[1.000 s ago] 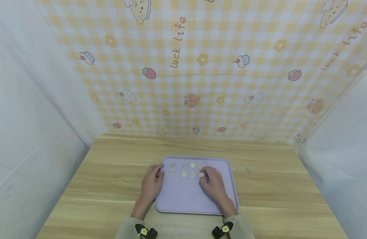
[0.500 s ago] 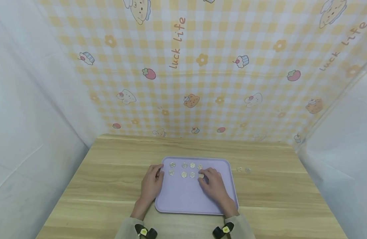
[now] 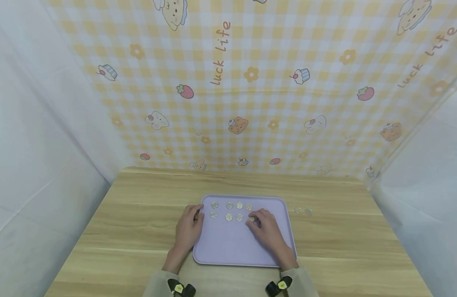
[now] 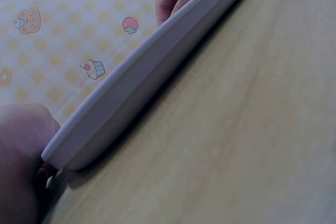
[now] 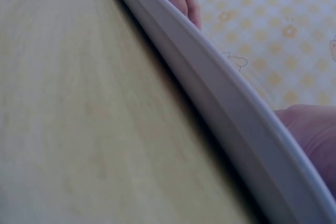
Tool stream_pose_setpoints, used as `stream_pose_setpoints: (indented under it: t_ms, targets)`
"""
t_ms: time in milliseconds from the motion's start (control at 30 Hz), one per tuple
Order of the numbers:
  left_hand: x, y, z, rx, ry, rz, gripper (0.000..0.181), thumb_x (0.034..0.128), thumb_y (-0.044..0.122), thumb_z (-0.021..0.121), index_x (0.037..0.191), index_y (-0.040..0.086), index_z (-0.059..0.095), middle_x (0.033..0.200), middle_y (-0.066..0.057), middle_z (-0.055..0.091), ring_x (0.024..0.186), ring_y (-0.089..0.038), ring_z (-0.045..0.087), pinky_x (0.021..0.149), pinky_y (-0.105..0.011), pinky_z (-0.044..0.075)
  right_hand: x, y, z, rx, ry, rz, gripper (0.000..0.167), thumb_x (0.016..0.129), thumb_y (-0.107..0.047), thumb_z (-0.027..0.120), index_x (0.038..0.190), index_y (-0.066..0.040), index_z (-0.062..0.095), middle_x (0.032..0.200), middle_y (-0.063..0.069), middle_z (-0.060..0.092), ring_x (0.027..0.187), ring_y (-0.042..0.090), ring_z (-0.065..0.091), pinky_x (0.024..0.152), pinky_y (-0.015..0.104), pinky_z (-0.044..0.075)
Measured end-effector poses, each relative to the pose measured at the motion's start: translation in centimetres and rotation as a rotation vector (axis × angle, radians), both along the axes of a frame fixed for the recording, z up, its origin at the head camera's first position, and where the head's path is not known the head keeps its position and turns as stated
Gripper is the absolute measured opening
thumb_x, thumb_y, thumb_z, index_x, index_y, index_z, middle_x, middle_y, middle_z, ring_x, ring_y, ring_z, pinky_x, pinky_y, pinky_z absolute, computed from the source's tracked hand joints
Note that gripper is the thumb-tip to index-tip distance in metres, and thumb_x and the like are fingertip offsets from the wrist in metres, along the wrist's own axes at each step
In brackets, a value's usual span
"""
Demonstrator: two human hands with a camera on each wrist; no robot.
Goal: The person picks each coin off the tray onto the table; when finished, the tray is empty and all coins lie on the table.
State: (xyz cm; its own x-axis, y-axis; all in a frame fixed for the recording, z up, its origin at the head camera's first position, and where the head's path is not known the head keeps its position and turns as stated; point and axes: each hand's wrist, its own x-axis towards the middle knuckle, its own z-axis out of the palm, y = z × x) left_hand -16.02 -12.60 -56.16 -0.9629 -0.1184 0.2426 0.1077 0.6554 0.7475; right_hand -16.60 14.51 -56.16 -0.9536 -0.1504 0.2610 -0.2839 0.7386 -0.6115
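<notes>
A lilac tray lies on the wooden table, with several coins in two rows across its back half. At the front row's right end, my right hand pinches a coin between thumb and fingertips, partly hiding it. My left hand grips the tray's left rim near the back corner, its fingers curled at the edge. The left wrist view shows the tray's outer wall with the left hand against its end. In the right wrist view the tray wall hides the right fingertips.
Two more coins lie on the table to the right of the tray. Behind the table hangs a yellow checked cloth, and pale sheets stand at both sides.
The coin under my right fingertips looks tilted and more covered than a second ago. My right hand has shifted only slightly; my left hand stays at the rim.
</notes>
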Motion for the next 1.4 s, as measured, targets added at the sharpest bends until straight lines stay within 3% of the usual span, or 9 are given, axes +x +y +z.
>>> stream_pose_setpoints:
  t_ms: [400,1167,1400]
  targets:
    - [-0.08,-0.07,-0.22,0.003,-0.001,0.000,0.029,0.0966,0.015,0.063,0.124,0.009,0.068,0.112,-0.005,0.064,0.085,-0.012,0.058,0.072,-0.028,0.049,-0.13,-0.01,0.09,-0.091,-0.082,-0.015,0.019,0.083,-0.021,0.080,0.100,-0.017,0.071,0.085,-0.011,0.058,0.079,0.006,0.050,0.074,0.025,0.045]
    - [0.04,-0.10,-0.27,-0.020,0.043,0.008,0.029,0.0948,0.014,0.064,0.123,0.007,0.068,0.113,-0.007,0.065,0.088,-0.015,0.061,0.072,-0.033,0.051,-0.11,0.08,-0.14,-0.121,-0.053,-0.004,0.019,0.081,-0.024,0.082,0.096,-0.020,0.070,0.085,-0.011,0.058,0.080,0.007,0.048,0.074,0.026,0.043]
    - [0.01,-0.01,-0.16,-0.005,-0.001,0.010,0.030,0.0959,0.015,0.064,0.125,0.008,0.068,0.115,-0.007,0.065,0.089,-0.015,0.061,0.075,-0.033,0.051,0.15,0.43,0.40,-0.108,-0.060,0.015,0.020,0.081,-0.025,0.082,0.096,-0.020,0.070,0.086,-0.011,0.059,0.079,0.006,0.050,0.074,0.025,0.046]
